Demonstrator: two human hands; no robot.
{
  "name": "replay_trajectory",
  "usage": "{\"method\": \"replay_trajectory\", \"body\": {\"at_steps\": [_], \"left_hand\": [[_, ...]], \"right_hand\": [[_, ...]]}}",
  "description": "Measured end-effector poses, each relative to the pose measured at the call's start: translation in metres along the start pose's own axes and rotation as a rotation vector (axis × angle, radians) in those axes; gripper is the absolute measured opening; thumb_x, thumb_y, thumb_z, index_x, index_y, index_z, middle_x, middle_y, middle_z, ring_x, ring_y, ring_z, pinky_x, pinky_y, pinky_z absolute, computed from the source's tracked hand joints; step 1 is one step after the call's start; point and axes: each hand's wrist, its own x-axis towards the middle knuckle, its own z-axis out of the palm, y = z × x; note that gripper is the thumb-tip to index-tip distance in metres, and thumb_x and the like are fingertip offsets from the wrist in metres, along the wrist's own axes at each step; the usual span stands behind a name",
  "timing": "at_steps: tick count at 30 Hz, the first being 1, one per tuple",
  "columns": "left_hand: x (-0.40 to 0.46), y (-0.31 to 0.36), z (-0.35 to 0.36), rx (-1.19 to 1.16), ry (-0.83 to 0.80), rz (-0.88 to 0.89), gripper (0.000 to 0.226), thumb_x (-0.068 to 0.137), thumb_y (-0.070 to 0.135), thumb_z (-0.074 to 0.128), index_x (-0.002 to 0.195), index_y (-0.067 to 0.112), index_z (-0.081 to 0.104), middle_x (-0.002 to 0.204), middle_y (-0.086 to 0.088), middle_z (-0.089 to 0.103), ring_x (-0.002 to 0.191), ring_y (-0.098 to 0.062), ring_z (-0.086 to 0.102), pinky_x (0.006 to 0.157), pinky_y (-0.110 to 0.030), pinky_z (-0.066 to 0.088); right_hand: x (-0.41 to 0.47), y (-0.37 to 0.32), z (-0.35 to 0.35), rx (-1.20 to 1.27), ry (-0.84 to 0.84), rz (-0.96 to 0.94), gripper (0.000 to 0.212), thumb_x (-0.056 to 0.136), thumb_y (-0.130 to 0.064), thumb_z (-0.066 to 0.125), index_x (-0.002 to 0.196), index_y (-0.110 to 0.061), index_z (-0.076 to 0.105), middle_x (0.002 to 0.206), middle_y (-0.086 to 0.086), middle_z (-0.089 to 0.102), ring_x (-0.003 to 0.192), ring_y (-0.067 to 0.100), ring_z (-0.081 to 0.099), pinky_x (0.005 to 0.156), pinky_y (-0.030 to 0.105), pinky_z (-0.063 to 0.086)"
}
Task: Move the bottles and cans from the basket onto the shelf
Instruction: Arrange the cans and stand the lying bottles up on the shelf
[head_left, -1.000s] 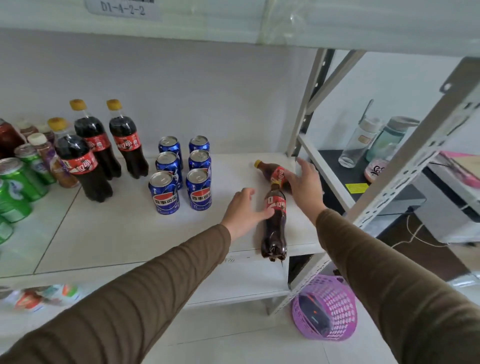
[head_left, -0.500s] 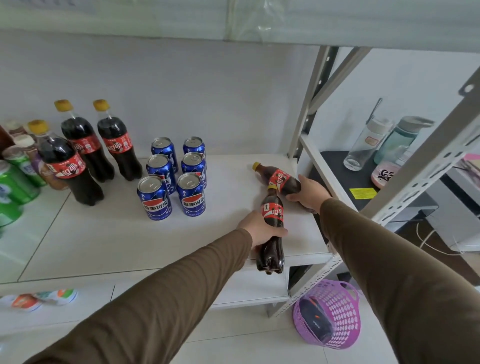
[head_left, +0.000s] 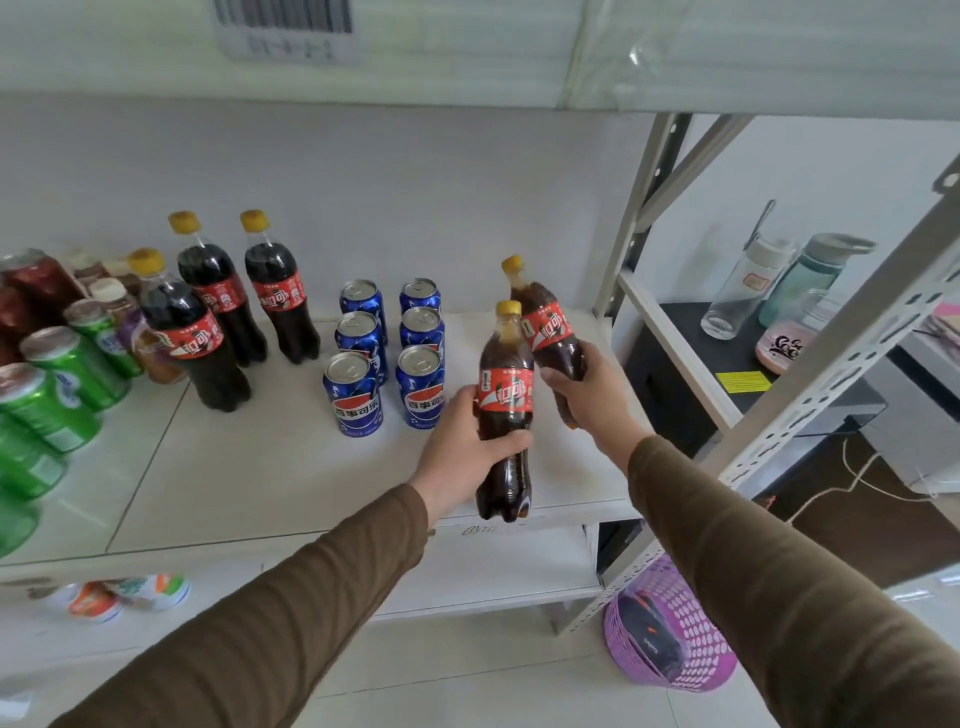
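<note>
My left hand grips a cola bottle with a yellow cap and red label, held nearly upright over the front right part of the white shelf. Just behind it, my right hand grips a second cola bottle, tilted with its cap up and to the left. Both bottles are off the shelf surface. The purple basket stands on the floor at the lower right and holds a dark object.
Three upright cola bottles and several blue cans stand on the shelf to the left of my hands. Green cans and other drinks fill the far left. A grey shelf upright runs past my right arm. Water bottles stand beyond it.
The two cola bottles lay on their sides on the shelf. Both hands closed round them and have lifted them up to nearly upright.
</note>
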Motion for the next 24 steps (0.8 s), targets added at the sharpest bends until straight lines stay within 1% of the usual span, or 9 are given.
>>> {"method": "replay_trajectory", "body": {"at_steps": [2,4,8,10,13,16,18,20,24], "left_hand": [[-0.017,0.001,-0.031,-0.070,0.019,0.027,0.072,0.072,0.041,0.084,0.133,0.037,0.046,0.123,0.017,0.061,0.111,0.000,0.059,0.090,-0.024,0.046],[-0.036,-0.002,-0.064,-0.104,0.050,0.049,0.072,0.074,0.040,0.085,0.134,0.042,0.045,0.126,0.020,0.060,0.114,0.002,0.057,0.094,-0.024,0.045],[-0.075,-0.015,-0.130,-0.017,0.167,0.121,0.071,0.077,0.040,0.082,0.135,0.047,0.041,0.125,0.029,0.054,0.111,0.013,0.051,0.082,-0.012,0.038],[-0.092,-0.027,-0.160,0.012,0.223,0.135,0.074,0.078,0.040,0.082,0.137,0.046,0.039,0.128,0.027,0.054,0.114,0.006,0.050,0.083,-0.016,0.038],[-0.111,-0.047,-0.199,0.026,0.284,0.119,0.078,0.077,0.039,0.083,0.139,0.048,0.036,0.129,0.027,0.053,0.117,0.000,0.050,0.090,-0.027,0.042],[-0.121,-0.065,-0.229,0.030,0.358,0.097,0.080,0.074,0.037,0.086,0.138,0.050,0.039,0.125,0.032,0.056,0.114,0.004,0.053,0.093,-0.032,0.045],[-0.122,-0.076,-0.246,0.037,0.397,0.087,0.080,0.073,0.035,0.087,0.138,0.048,0.041,0.127,0.024,0.060,0.115,-0.004,0.056,0.096,-0.038,0.048],[-0.118,-0.085,-0.259,0.045,0.431,0.079,0.081,0.073,0.033,0.087,0.139,0.045,0.042,0.129,0.015,0.062,0.116,-0.011,0.059,0.098,-0.045,0.049],[-0.103,-0.099,-0.280,0.019,0.448,0.079,0.078,0.074,0.026,0.086,0.137,0.043,0.044,0.127,0.013,0.064,0.115,-0.012,0.062,0.100,-0.047,0.050]], "right_hand": [[-0.027,-0.024,0.017,0.118,-0.013,0.009,0.050,0.089,-0.034,0.071,0.133,-0.031,0.048,0.103,-0.019,0.059,0.092,0.004,0.058,0.064,0.022,0.043],[-0.055,-0.048,0.035,0.200,-0.049,0.002,0.050,0.090,-0.034,0.070,0.134,-0.032,0.046,0.105,-0.020,0.058,0.094,0.004,0.057,0.066,0.022,0.043],[-0.109,-0.087,0.082,0.362,-0.153,-0.061,0.044,0.090,-0.028,0.071,0.130,-0.030,0.051,0.111,-0.011,0.066,0.097,0.010,0.065,0.071,0.021,0.050],[-0.131,-0.100,0.109,0.412,-0.205,-0.097,0.039,0.090,-0.024,0.072,0.122,-0.038,0.054,0.105,-0.019,0.069,0.097,0.005,0.067,0.065,0.013,0.052],[-0.154,-0.116,0.152,0.417,-0.282,-0.112,0.044,0.089,-0.029,0.073,0.122,-0.046,0.051,0.107,-0.029,0.066,0.099,-0.011,0.061,0.070,0.009,0.048],[-0.162,-0.128,0.193,0.442,-0.329,-0.120,0.044,0.088,-0.025,0.074,0.115,-0.049,0.048,0.103,-0.034,0.065,0.098,-0.016,0.060,0.066,0.005,0.048],[-0.159,-0.136,0.218,0.430,-0.345,-0.116,0.047,0.089,-0.022,0.073,0.121,-0.045,0.047,0.109,-0.028,0.064,0.101,-0.013,0.060,0.071,0.008,0.048],[-0.152,-0.140,0.242,0.411,-0.342,-0.101,0.052,0.090,-0.018,0.072,0.130,-0.034,0.043,0.118,-0.018,0.061,0.106,-0.004,0.058,0.085,0.017,0.043],[-0.126,-0.142,0.276,0.355,-0.306,-0.050,0.058,0.090,-0.012,0.070,0.138,-0.022,0.039,0.130,-0.004,0.057,0.119,0.012,0.053,0.101,0.035,0.043]]}}
